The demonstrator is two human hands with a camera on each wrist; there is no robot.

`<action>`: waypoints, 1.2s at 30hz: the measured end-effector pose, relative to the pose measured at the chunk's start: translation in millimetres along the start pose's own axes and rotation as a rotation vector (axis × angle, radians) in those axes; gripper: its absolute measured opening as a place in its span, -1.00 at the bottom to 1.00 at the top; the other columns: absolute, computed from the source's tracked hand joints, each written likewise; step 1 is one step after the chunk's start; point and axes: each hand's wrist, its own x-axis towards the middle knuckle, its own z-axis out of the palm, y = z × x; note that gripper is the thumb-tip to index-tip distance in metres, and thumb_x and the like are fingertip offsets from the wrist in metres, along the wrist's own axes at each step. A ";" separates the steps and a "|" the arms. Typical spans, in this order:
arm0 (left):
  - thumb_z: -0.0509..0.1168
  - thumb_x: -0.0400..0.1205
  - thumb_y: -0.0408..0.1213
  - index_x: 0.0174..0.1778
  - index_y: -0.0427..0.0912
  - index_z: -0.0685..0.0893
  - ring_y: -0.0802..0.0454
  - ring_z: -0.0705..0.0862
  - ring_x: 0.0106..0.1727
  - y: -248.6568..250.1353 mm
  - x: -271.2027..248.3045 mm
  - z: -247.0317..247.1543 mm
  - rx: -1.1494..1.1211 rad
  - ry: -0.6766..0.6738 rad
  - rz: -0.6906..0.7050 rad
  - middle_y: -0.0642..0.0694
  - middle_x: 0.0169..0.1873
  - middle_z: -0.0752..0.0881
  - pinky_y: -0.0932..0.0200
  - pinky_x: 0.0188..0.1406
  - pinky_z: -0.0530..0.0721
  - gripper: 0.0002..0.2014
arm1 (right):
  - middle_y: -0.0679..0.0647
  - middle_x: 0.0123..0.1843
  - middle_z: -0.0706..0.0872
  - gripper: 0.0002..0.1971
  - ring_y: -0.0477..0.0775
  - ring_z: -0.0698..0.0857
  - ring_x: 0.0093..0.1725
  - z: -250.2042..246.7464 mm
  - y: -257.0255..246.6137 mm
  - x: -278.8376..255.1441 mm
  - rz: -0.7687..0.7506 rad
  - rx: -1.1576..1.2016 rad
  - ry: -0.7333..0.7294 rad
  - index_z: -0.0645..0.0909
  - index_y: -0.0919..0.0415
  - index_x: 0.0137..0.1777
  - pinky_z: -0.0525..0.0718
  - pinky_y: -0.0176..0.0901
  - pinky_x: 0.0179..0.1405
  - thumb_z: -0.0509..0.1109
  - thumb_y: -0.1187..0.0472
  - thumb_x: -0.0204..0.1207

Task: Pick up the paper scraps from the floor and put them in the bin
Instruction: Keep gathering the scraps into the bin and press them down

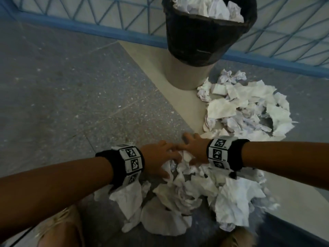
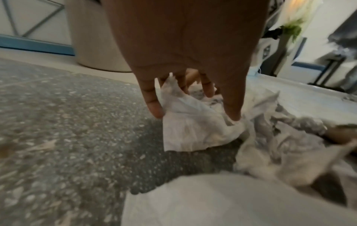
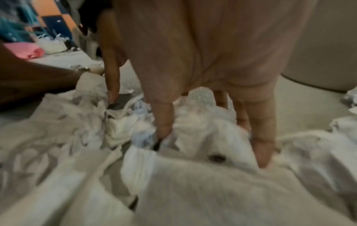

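The bin (image 1: 195, 41), beige with a black liner, stands at the top centre, heaped with crumpled paper (image 1: 208, 6). White paper scraps lie in two heaps on the floor: a near heap (image 1: 187, 193) and a far heap (image 1: 245, 107) right of the bin. Both hands are down on the near heap's far edge, side by side. My left hand (image 1: 169, 168) (image 2: 195, 113) pinches a white scrap (image 2: 193, 130) between fingers and thumb. My right hand (image 1: 188, 154) (image 3: 212, 145) presses straight, spread fingers into the heap and holds nothing.
A blue lattice railing (image 1: 71, 15) runs behind the bin. Speckled grey floor (image 1: 62, 95) lies to the left, with a beige strip (image 1: 169, 97) leading to the bin. My foot in a golden sandal (image 1: 58, 220) is at the bottom left. The bin's base (image 2: 92, 38) shows behind my left hand.
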 end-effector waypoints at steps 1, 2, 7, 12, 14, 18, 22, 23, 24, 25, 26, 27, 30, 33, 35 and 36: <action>0.35 0.55 -0.02 0.49 0.09 0.31 -0.16 0.29 0.48 3.6 2.0 3.7 0.050 -0.023 0.005 -0.12 0.51 0.25 -0.08 0.33 0.46 -0.41 | 0.31 0.52 0.18 -0.32 0.44 0.37 0.43 1.4 -0.4 1.5 -0.014 0.021 0.042 0.16 -0.09 0.55 0.38 0.18 0.42 0.38 0.03 0.48; 0.33 0.57 -0.07 0.51 0.09 0.29 -0.18 0.28 0.49 5.9 3.8 6.6 0.104 -0.037 0.017 -0.14 0.52 0.23 -0.08 0.30 0.49 -0.41 | 0.29 0.48 0.24 -0.43 0.42 0.43 0.38 1.5 0.6 2.9 -0.028 0.044 0.086 0.26 -0.04 0.50 0.43 0.17 0.37 0.35 0.09 0.51; 0.19 0.65 -0.28 0.35 -0.14 0.48 -0.19 0.43 0.36 -3.9 9.5 11.4 0.004 0.026 -0.032 -0.21 0.37 0.41 0.02 0.23 0.48 -0.67 | 0.33 0.26 0.47 -0.64 0.31 0.56 0.21 -9.0 8.8 4.2 -0.069 0.207 0.294 0.48 0.30 0.26 0.47 0.05 0.14 0.35 0.31 0.46; 0.16 0.64 -0.40 0.11 -0.24 0.54 -0.07 0.56 0.06 -23.9 -15.2 -1.5 -0.307 0.275 -0.112 -0.23 0.13 0.58 0.22 -0.13 0.33 -0.84 | 0.34 0.16 0.55 -0.75 0.30 0.54 0.10 -7.8 4.1 -12.5 -0.214 0.293 0.555 0.55 0.39 0.08 0.28 -0.19 -0.06 0.35 0.42 0.39; 0.06 0.63 -0.34 0.02 -0.17 0.59 -0.07 0.56 0.08 -36.7 -31.9 5.2 -0.325 0.290 -0.067 -0.21 0.11 0.58 0.12 0.06 0.48 -0.80 | 0.27 0.22 0.58 -0.73 0.29 0.55 0.16 -2.0 -5.9 -17.2 -0.312 0.189 0.532 0.56 0.28 0.06 0.49 -0.07 0.12 0.37 0.44 0.36; 0.03 0.64 -0.09 0.26 -0.14 0.54 0.21 0.31 0.22 -40.9 -63.5 25.7 -0.141 0.185 0.006 -0.10 0.36 0.43 0.34 0.25 0.31 -0.64 | 0.24 0.33 0.56 -0.40 0.39 0.61 0.24 27.4 -22.4 -15.5 -0.485 -0.092 0.416 0.51 0.07 0.22 0.76 0.20 -0.04 0.53 0.42 0.16; 0.17 0.56 0.20 0.59 -0.01 0.13 -0.01 0.11 0.60 -34.1 -81.7 42.4 0.123 -0.017 0.108 -0.06 0.61 0.09 0.13 0.57 0.17 -0.28 | 0.17 0.57 0.28 -0.33 0.53 0.29 0.51 44.7 -28.6 -12.7 -0.466 -0.154 0.306 0.26 -0.24 0.46 0.61 0.41 0.18 0.41 0.11 0.38; 0.19 0.52 0.26 0.60 0.03 0.06 -0.05 0.08 0.62 -35.6 -82.5 45.8 0.174 -0.065 0.123 -0.08 0.63 0.05 0.07 0.60 0.14 -0.21 | 0.16 0.63 0.19 -0.38 0.54 0.16 0.57 46.8 -28.9 -12.6 -0.456 -0.155 0.274 0.20 -0.28 0.49 0.50 0.45 0.30 0.34 -0.02 0.44; 0.21 0.50 0.28 0.60 0.10 0.02 -0.08 0.08 0.62 -37.6 -82.4 48.9 0.207 -0.106 0.130 -0.10 0.64 0.04 0.02 0.61 0.14 -0.18 | 0.15 0.67 0.09 -0.39 0.54 0.03 0.60 48.0 -29.1 -13.0 -0.450 -0.160 0.255 0.16 -0.32 0.51 0.39 0.47 0.39 0.27 -0.15 0.47; 0.23 0.48 0.28 0.57 0.17 0.01 -0.12 0.12 0.61 -39.4 -82.2 52.9 0.241 -0.131 0.141 -0.12 0.64 0.06 0.00 0.60 0.19 -0.19 | 0.13 0.69 -0.01 -0.37 0.53 -0.07 0.62 49.5 -29.8 -12.6 -0.447 -0.174 0.233 0.12 -0.33 0.52 0.27 0.49 0.44 0.24 -0.25 0.46; 0.27 0.46 0.25 0.54 0.22 0.04 -0.14 0.24 0.57 -39.9 -82.2 54.3 0.298 -0.124 0.165 -0.14 0.61 0.12 -0.01 0.55 0.30 -0.22 | 0.12 0.70 -0.08 -0.33 0.53 -0.13 0.62 49.3 -31.4 -12.2 -0.447 -0.199 0.207 0.11 -0.32 0.53 0.19 0.50 0.46 0.25 -0.30 0.44; 0.32 0.41 0.23 0.51 0.23 0.14 -0.13 0.42 0.47 -39.9 -81.4 55.4 0.356 -0.117 0.165 -0.15 0.55 0.24 0.03 0.43 0.48 -0.23 | 0.14 0.70 -0.09 -0.31 0.55 -0.14 0.61 48.2 -34.1 -11.5 -0.448 -0.228 0.184 0.14 -0.29 0.53 0.17 0.52 0.46 0.28 -0.31 0.41; 0.42 0.30 0.12 0.33 0.24 0.41 0.04 0.69 0.06 -40.5 -73.7 55.5 0.425 -0.049 0.218 -0.06 0.24 0.46 0.25 -0.10 0.77 -0.35 | 0.23 0.67 0.07 -0.37 0.56 0.03 0.59 43.0 -45.8 -10.0 -0.463 -0.262 0.182 0.35 -0.13 0.46 0.33 0.49 0.38 0.38 -0.20 0.39; 0.39 0.48 -0.16 0.35 0.14 0.36 -0.09 0.66 0.10 -38.3 -66.4 52.2 0.343 -0.087 0.314 -0.14 0.21 0.59 0.14 -0.27 0.77 -0.45 | 0.23 0.64 0.12 -0.51 0.45 0.12 0.56 42.2 -55.7 -10.5 -0.464 -0.212 0.165 0.45 0.01 0.39 0.43 0.32 0.38 0.38 -0.03 0.46; 0.25 0.60 -0.30 0.46 0.08 0.24 -0.19 0.56 0.27 -31.4 -59.8 51.2 0.266 -0.120 0.293 -0.23 0.34 0.50 0.02 -0.17 0.72 -0.47 | 0.26 0.58 0.21 -0.56 0.41 0.23 0.50 40.9 -59.1 -10.5 -0.459 -0.177 0.150 0.47 0.13 0.37 0.50 0.26 0.32 0.36 0.09 0.49; 0.19 0.65 -0.32 0.51 0.06 0.23 -0.19 0.50 0.35 -27.9 -56.3 52.2 0.224 -0.139 0.253 -0.23 0.42 0.42 -0.02 -0.04 0.67 -0.48 | 0.27 0.53 0.28 -0.58 0.37 0.29 0.45 38.7 -58.7 -10.0 -0.458 -0.158 0.146 0.47 0.19 0.36 0.50 0.23 0.30 0.35 0.14 0.50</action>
